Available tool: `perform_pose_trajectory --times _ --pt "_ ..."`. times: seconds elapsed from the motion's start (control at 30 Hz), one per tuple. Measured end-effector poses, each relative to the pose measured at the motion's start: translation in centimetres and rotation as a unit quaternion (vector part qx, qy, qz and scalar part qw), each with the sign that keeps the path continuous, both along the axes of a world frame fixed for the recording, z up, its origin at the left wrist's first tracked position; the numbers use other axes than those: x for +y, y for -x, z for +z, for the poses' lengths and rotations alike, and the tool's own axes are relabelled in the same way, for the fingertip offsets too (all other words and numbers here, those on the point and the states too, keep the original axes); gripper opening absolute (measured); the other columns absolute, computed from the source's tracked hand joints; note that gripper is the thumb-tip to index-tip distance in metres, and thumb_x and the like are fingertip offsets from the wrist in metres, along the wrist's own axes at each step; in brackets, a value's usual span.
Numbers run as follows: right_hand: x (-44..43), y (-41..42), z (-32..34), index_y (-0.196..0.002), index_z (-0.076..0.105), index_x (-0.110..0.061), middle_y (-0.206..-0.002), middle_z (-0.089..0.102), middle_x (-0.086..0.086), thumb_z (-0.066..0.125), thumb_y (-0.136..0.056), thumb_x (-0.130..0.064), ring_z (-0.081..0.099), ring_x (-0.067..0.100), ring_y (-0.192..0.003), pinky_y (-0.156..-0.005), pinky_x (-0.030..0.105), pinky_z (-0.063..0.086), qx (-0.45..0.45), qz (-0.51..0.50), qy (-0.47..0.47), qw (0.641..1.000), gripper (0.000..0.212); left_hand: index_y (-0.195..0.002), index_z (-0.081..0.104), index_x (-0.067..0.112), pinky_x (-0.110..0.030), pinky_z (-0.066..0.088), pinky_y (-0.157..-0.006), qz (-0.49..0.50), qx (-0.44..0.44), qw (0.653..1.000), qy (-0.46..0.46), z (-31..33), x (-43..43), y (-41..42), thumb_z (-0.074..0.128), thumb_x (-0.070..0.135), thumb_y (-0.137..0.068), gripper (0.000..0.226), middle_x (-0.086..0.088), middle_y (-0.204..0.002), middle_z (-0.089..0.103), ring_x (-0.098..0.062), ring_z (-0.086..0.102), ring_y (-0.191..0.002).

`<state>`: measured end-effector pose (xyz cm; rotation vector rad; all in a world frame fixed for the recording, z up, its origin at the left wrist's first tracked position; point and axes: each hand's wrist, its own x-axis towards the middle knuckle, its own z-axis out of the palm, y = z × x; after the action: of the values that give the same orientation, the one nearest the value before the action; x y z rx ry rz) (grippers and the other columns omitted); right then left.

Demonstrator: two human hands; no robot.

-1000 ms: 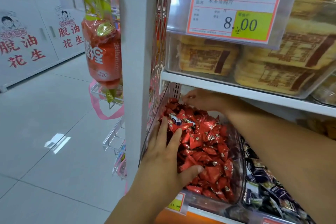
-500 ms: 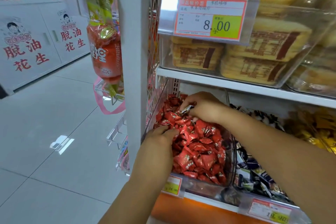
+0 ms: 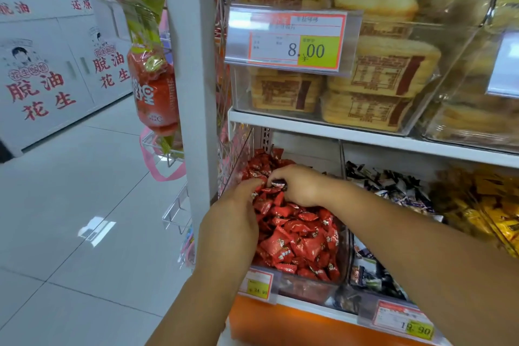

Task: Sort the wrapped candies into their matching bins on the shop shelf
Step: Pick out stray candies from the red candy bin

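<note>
A clear bin on the lower shelf is heaped with red wrapped candies. My right hand reaches over the heap and pinches a dark wrapped candy at the back of the bin. My left hand lies on the bin's left side, its fingertips touching red candies close to the right hand. To the right stands a bin of dark and white wrapped candies, and beyond it a bin of yellow wrapped candies.
A white shelf post rises left of the bins. The upper shelf holds clear boxes of packed cakes behind an 8.00 price tag. Hanging red snack bags and wire hooks flank the aisle floor.
My right hand has drawn forward from the bin's back corner and picked a dark candy out of the red ones. My left hand has slid deeper along the bin's left side.
</note>
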<state>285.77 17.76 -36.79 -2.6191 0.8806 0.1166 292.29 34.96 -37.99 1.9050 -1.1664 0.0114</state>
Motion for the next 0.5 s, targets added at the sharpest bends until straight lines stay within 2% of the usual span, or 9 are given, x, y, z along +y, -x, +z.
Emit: perform_pose_trajectory --times 0.1,0.23,0.3,0.37,0.43,0.5 --pt "-0.8 0.5 0.0 -0.112 0.064 -0.025 -0.132 0.053 0.004 0.068 -0.083 -0.008 0.053 0.015 -0.102 -0.073 0.023 0.040 -0.040 -0.029 -0.023 0.999 0.034 -0.127 0.059 0.028 -0.029 0.049 -0.079 0.008 0.010 1.000 -0.007 -0.1 0.2 -0.3 0.048 0.003 -0.092 0.045 -0.001 -0.115 0.066 -0.020 0.063 -0.091" --pt "-1.4 1.4 2.1 -0.114 0.065 -0.026 -0.131 0.056 -0.002 0.068 -0.086 -0.013 0.062 0.019 -0.101 -0.086 0.031 0.052 -0.110 -0.097 -0.108 0.983 0.031 -0.130 0.057 0.027 -0.028 0.049 -0.078 -0.004 0.016 1.000 -0.006 -0.2 0.3 -0.4 0.048 0.004 -0.092 0.045 -0.001 -0.116 0.065 -0.020 0.063 -0.088" --pt "-1.8 1.1 2.5 -0.121 0.063 -0.023 -0.134 0.055 -0.001 0.062 -0.091 -0.011 0.067 0.010 -0.083 -0.074 0.023 0.053 -0.124 -0.115 -0.142 0.975 0.033 -0.130 0.057 0.028 -0.023 0.046 -0.078 -0.007 0.022 1.000 -0.009 -0.4 0.3 -0.5 0.048 0.004 -0.093 0.045 0.000 -0.117 0.064 -0.018 0.062 -0.088" --pt "-1.9 0.2 2.4 -0.129 0.057 -0.020 -0.141 0.050 0.002 0.057 -0.094 -0.011 0.068 0.007 -0.074 -0.068 0.021 0.048 -0.099 -0.111 -0.114 0.982 0.037 -0.130 0.056 0.028 -0.022 0.045 -0.078 -0.007 0.029 0.999 -0.012 -0.4 0.3 -0.5 0.047 0.004 -0.093 0.045 0.001 -0.118 0.063 -0.017 0.062 -0.089" --pt "-1.6 -0.9 1.9 -0.132 0.056 -0.021 -0.142 0.048 0.004 0.053 -0.095 -0.010 0.067 0.013 -0.084 -0.068 0.023 0.049 -0.061 -0.080 -0.070 0.992 0.038 -0.130 0.056 0.028 -0.022 0.045 -0.080 -0.009 0.035 0.999 -0.010 -0.3 0.3 -0.5 0.048 0.004 -0.093 0.045 0.001 -0.118 0.063 -0.017 0.062 -0.091" --pt "-1.0 -1.8 1.3 -0.136 0.052 -0.020 -0.141 0.050 0.005 0.051 -0.096 -0.011 0.060 0.018 -0.102 -0.078 0.022 0.049 -0.021 -0.041 -0.034 0.998 0.041 -0.130 0.056 0.028 -0.022 0.045 -0.081 -0.012 0.038 0.999 -0.013 -0.3 0.3 -0.5 0.048 0.004 -0.093 0.045 0.001 -0.120 0.062 -0.017 0.062 -0.092"
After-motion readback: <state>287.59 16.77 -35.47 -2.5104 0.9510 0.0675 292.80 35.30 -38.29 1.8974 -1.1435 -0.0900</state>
